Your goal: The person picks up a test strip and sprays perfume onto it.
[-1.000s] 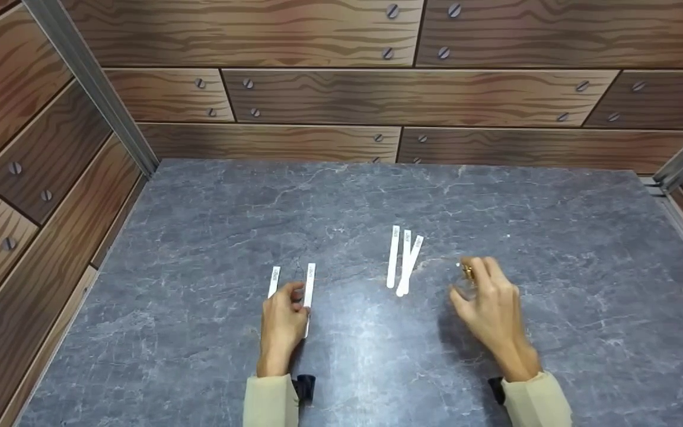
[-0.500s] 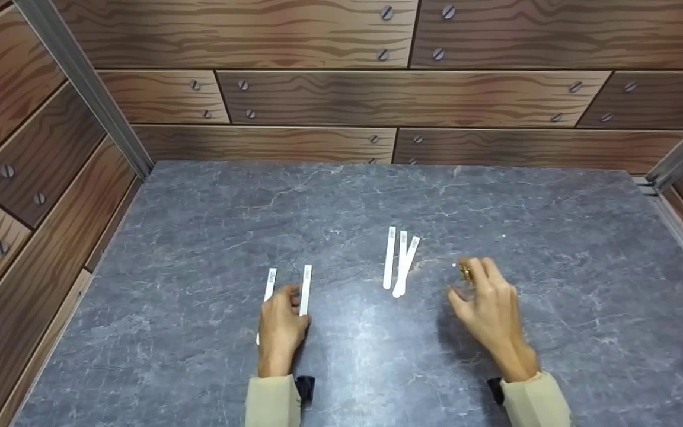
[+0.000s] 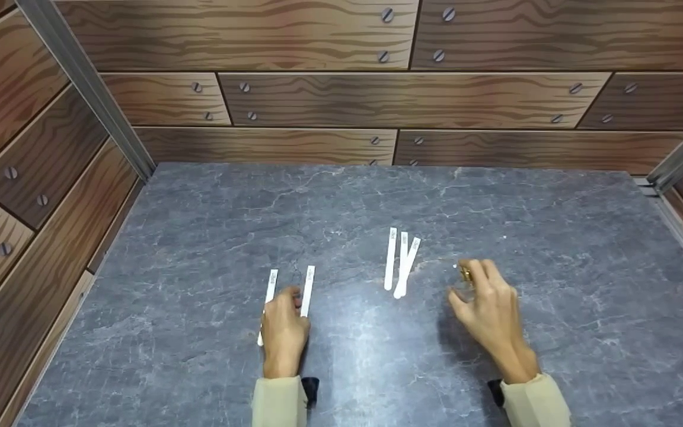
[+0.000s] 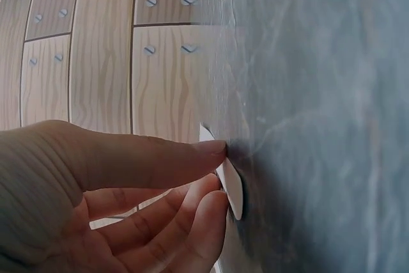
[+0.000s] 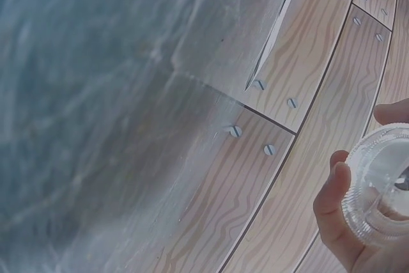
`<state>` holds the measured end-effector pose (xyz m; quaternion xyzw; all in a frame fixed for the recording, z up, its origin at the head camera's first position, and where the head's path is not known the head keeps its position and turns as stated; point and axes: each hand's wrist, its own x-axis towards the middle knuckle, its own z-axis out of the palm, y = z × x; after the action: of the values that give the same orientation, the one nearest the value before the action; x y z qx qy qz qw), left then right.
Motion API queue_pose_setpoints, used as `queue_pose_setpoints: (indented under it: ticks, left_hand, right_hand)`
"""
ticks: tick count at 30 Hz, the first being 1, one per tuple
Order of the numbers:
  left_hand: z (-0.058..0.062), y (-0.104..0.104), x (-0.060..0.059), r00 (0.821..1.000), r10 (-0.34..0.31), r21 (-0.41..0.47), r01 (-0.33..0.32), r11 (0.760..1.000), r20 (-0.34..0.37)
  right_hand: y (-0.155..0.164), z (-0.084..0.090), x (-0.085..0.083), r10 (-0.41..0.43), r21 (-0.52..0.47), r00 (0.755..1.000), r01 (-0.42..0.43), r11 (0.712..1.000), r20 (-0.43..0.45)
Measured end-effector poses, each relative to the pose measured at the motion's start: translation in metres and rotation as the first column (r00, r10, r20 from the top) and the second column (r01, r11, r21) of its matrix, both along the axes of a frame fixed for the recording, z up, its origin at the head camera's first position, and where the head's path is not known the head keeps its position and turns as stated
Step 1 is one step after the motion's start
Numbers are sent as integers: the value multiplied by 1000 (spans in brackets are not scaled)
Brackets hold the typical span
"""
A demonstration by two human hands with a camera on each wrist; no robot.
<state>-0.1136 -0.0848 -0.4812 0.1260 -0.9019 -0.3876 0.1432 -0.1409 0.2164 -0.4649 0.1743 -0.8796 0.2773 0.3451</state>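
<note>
From the head view, a grey marbled tabletop (image 3: pixel 211 237) filled the floor of a booth walled on three sides with brown wood-grain panels (image 3: pixel 412 98) printed with screw heads, metal rails running up both corners. The left hand (image 3: pixel 284 332) lay low on the stone, fingers curled over two white paper strips (image 3: pixel 306 287) lying side by side. Three more strips (image 3: pixel 399 261) lay fanned near the middle, well apart from those. The right hand (image 3: pixel 490 311) stood just to their right, fingers bent round a small glass bottle with a gold collar (image 3: pixel 466 274).

At the left wrist, the thumb and fingertips (image 4: pixel 214 187) pinched the end of one strip (image 4: pixel 231 187) against the grey surface (image 4: pixel 319 119), pale panelling (image 4: pixel 96 62) behind.

At the right wrist, the fingers (image 5: pixel 332 212) gripped the ribbed clear bottle (image 5: pixel 380 187) at the frame's edge; the stone (image 5: pixel 96 94) and panels (image 5: pixel 307 158) filled the rest, a distant strip (image 5: pixel 275 30) seen edge-on.
</note>
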Motion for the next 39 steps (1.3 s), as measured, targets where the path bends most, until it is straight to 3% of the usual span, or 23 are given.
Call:
queue_pose_setpoints:
  ticks: [7,17,25,39]
  left_hand:
    - [-1,2,1,999,4,-33,-5,999,-35]
    - [1,-1,-1,998,-43,22,42,999,42]
    - [-1,-2,-3,997,-73,22,73,997,4]
    - [0,1,-1,995,-94,-5,94,996,24]
  right_hand:
    - [0,0,0,-2,-3,1000,2,1000,-1]
    - [1,0,1,4,-2,1000,-4,1000,6]
    - [1,0,0,7,-9,1000,-7,1000,5]
    - [2,0,2,1,-12,1000,-1,1000,17]
